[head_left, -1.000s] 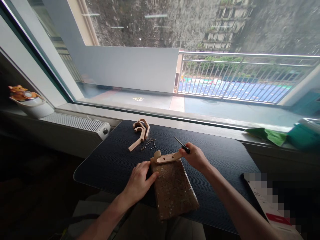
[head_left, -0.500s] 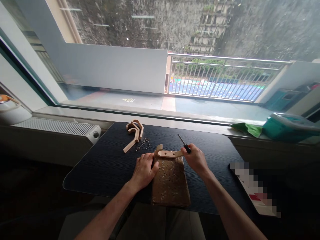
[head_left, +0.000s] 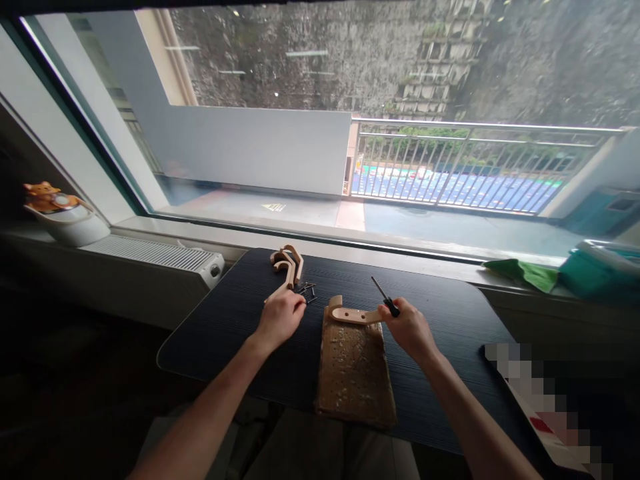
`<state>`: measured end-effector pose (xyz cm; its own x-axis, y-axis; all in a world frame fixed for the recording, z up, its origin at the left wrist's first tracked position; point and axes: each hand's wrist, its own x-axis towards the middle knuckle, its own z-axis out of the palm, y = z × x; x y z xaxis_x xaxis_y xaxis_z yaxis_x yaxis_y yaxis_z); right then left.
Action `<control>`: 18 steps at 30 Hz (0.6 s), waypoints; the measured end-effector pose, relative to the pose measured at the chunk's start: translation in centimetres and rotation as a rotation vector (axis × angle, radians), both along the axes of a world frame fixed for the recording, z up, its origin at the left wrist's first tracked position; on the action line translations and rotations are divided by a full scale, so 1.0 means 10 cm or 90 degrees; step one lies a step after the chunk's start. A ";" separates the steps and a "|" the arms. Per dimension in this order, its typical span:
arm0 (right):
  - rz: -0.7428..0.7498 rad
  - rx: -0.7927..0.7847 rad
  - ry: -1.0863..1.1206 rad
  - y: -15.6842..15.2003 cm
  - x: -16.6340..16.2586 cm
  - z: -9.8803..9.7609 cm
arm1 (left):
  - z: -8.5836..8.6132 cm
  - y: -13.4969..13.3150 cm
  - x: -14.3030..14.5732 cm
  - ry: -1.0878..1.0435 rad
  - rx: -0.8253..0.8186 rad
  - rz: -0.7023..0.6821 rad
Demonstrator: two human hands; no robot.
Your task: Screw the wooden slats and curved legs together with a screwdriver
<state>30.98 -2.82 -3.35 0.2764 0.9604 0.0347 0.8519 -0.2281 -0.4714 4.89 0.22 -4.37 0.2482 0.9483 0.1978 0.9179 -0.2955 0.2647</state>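
My right hand (head_left: 411, 329) is closed around a black-handled screwdriver (head_left: 384, 295), its shaft pointing up and away to the left. The same hand touches the near end of a curved wooden hook (head_left: 355, 315), which has two dark holes and lies across the far end of a worn, pitted brown board (head_left: 356, 373). Beside several loose screws (head_left: 310, 290), my left hand (head_left: 281, 315) has its fingers curled together. Whether a screw is between those fingertips is hidden. More wooden hooks (head_left: 293, 263) lie just beyond it, partly covered by the hand.
Under everything is a dark table (head_left: 220, 340) against the window sill. A white radiator (head_left: 165, 257) is at left, with an orange figurine (head_left: 47, 197) above it. At right are a green cloth (head_left: 525, 273), a teal bin (head_left: 600, 267) and a blurred flat item (head_left: 540, 407).
My left hand has left the board's edge and moved to the screws, its fingers now curled. My right hand keeps the screwdriver at the hook. The whole view has shifted slightly.
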 end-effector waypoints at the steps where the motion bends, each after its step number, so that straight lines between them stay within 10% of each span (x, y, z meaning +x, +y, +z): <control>1: 0.000 -0.001 -0.003 0.00 0.00 0.00 | 0.04 0.09 -0.01 0.049 -0.016 0.018; 12: 0.003 -0.010 0.001 -0.01 0.00 0.04 | 0.04 0.42 0.32 0.132 -0.068 -0.021; 18: 0.009 0.005 0.002 -0.01 0.02 0.02 | 0.47 0.36 0.32 0.057 -0.054 -0.040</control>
<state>31.22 -2.92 -3.18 0.2629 0.9639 0.0419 0.8539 -0.2122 -0.4753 8.12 3.86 0.38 0.3207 0.9426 0.0927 0.9193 -0.3334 0.2091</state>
